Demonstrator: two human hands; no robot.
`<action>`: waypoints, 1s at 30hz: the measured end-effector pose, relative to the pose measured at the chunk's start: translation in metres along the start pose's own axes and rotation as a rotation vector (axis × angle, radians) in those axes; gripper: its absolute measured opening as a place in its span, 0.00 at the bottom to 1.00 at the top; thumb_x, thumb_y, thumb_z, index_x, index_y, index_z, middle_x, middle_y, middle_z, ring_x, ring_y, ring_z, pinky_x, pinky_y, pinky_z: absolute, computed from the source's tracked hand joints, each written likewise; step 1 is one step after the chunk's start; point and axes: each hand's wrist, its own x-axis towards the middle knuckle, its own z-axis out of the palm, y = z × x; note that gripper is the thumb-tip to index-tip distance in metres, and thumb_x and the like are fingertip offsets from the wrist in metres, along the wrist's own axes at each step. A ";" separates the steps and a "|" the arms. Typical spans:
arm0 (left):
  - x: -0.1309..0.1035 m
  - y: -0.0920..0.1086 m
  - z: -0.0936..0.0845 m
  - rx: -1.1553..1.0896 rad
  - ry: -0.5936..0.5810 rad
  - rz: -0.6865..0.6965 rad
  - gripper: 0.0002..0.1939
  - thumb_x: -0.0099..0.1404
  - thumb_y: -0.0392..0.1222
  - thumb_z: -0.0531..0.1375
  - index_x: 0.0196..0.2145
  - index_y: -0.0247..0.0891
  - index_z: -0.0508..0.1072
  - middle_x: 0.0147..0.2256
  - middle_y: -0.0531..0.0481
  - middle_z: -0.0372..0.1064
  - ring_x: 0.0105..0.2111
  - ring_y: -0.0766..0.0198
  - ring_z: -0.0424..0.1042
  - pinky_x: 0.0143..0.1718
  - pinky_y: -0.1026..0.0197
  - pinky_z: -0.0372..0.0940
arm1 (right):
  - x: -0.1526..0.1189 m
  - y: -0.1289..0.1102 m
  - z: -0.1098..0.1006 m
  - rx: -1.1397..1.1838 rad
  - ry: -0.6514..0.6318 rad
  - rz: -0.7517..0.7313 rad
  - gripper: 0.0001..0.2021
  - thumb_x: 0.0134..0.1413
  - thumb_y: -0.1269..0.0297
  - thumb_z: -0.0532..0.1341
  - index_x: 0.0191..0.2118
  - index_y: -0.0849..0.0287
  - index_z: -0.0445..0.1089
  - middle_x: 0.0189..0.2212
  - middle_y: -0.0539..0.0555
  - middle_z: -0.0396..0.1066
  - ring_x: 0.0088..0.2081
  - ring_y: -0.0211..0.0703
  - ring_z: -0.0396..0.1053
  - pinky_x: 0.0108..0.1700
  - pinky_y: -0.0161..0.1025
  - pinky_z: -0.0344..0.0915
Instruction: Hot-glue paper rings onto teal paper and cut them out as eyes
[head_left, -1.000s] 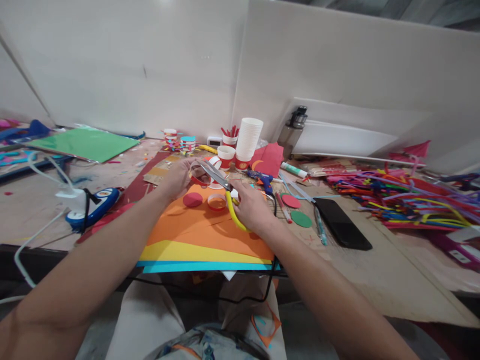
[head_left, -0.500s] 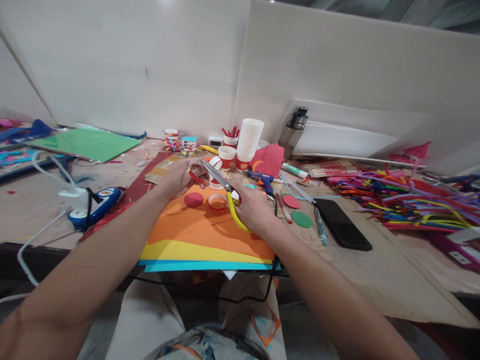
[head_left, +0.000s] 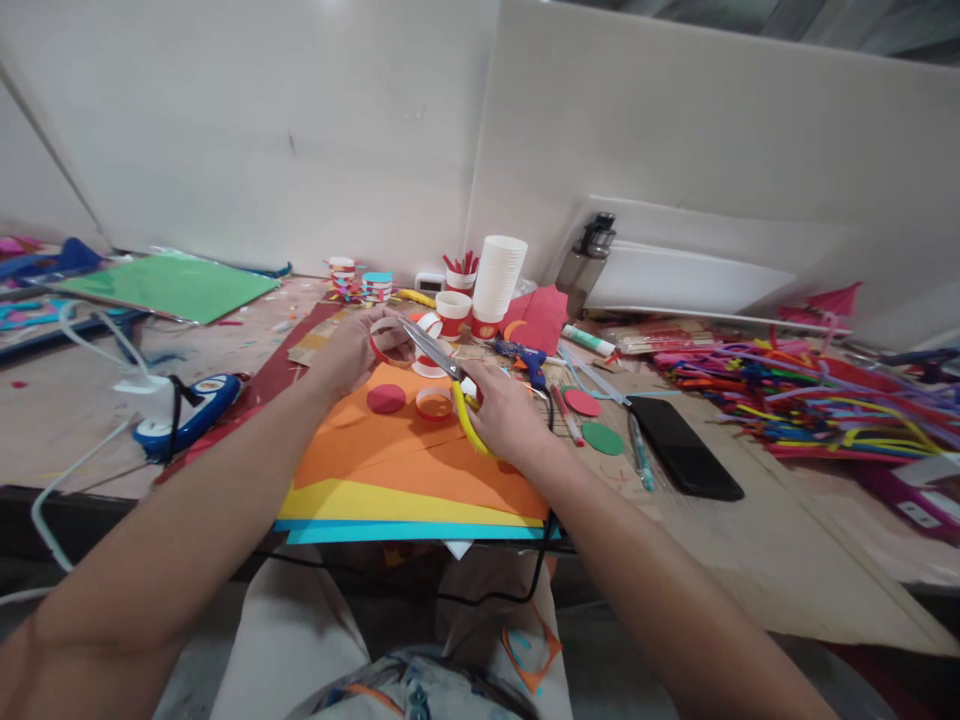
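Ring in hand: here's the red-and-white ring (head_left: 384,357), a thin round band, white along its upper part and red below, up over the far end of the orange paper.
Left hand: my left hand (head_left: 354,350) has its fingers closed on that ring, off to its left side.
Right hand: and my right hand (head_left: 508,408) is clamped on the yellow handles of the scissors (head_left: 433,352), grey blades pointing at the ring; whether they touch it, I can't tell.
Paper pile: orange on top, yellow sheet (head_left: 345,501) and blue sheet (head_left: 420,533) peeking out nearest me, with a red disc (head_left: 385,399) and a second ring (head_left: 434,415) lying on the orange.
Table: a tall stack of white cups (head_left: 501,272) beyond my hands, black phone (head_left: 686,448) to the right, bright pipe cleaners (head_left: 810,400) heaped farther over.
Room: pale wall panels (head_left: 337,130) rise right behind it all.
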 end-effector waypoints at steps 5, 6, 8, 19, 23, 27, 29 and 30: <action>-0.003 0.003 0.007 0.060 -0.038 -0.079 0.18 0.46 0.45 0.73 0.28 0.35 0.71 0.20 0.53 0.69 0.20 0.66 0.71 0.23 0.66 0.68 | 0.001 -0.001 -0.002 -0.030 -0.044 0.027 0.22 0.60 0.66 0.57 0.60 0.59 0.65 0.49 0.62 0.72 0.45 0.50 0.71 0.43 0.41 0.64; -0.003 0.004 0.007 0.062 -0.045 -0.085 0.17 0.46 0.44 0.73 0.28 0.35 0.71 0.20 0.53 0.69 0.20 0.66 0.71 0.23 0.66 0.67 | 0.001 -0.002 -0.003 -0.040 -0.051 0.028 0.22 0.61 0.66 0.57 0.60 0.59 0.65 0.49 0.62 0.72 0.46 0.51 0.71 0.44 0.41 0.64; -0.003 0.005 0.007 0.054 -0.055 -0.091 0.17 0.46 0.44 0.73 0.27 0.35 0.71 0.21 0.52 0.70 0.20 0.66 0.70 0.23 0.65 0.67 | 0.000 -0.003 -0.005 -0.052 -0.054 0.024 0.22 0.62 0.66 0.56 0.60 0.59 0.65 0.51 0.62 0.73 0.47 0.52 0.71 0.44 0.41 0.64; 0.004 -0.002 -0.002 -0.013 -0.047 -0.017 0.18 0.49 0.46 0.74 0.29 0.33 0.72 0.24 0.50 0.71 0.21 0.68 0.71 0.24 0.66 0.68 | -0.001 -0.002 -0.001 -0.041 -0.002 0.062 0.19 0.63 0.58 0.57 0.57 0.55 0.69 0.42 0.59 0.79 0.40 0.52 0.74 0.37 0.40 0.61; 0.005 -0.003 -0.005 -0.047 0.020 0.006 0.18 0.51 0.45 0.73 0.31 0.33 0.72 0.24 0.50 0.72 0.22 0.68 0.72 0.26 0.67 0.68 | 0.000 0.000 -0.001 -0.030 -0.007 0.060 0.18 0.63 0.57 0.57 0.55 0.57 0.70 0.40 0.59 0.78 0.40 0.51 0.74 0.37 0.40 0.62; 0.002 -0.003 -0.002 -0.005 -0.034 -0.048 0.17 0.51 0.45 0.73 0.29 0.33 0.71 0.22 0.52 0.70 0.22 0.67 0.71 0.25 0.65 0.68 | 0.000 0.000 0.000 -0.019 -0.006 0.016 0.21 0.62 0.61 0.57 0.60 0.57 0.67 0.49 0.61 0.75 0.45 0.52 0.73 0.42 0.41 0.64; 0.000 -0.003 0.001 0.005 -0.082 -0.071 0.17 0.50 0.46 0.73 0.29 0.34 0.71 0.22 0.52 0.69 0.23 0.65 0.72 0.26 0.64 0.69 | 0.000 0.000 -0.001 -0.018 -0.008 0.016 0.24 0.61 0.63 0.57 0.62 0.58 0.64 0.54 0.62 0.72 0.48 0.52 0.72 0.44 0.41 0.65; -0.001 -0.003 0.002 0.002 -0.100 -0.074 0.17 0.50 0.46 0.73 0.29 0.34 0.71 0.22 0.52 0.69 0.24 0.64 0.73 0.26 0.64 0.69 | -0.001 -0.001 -0.001 -0.020 -0.014 0.021 0.24 0.61 0.64 0.57 0.63 0.58 0.63 0.55 0.62 0.71 0.50 0.52 0.71 0.45 0.42 0.65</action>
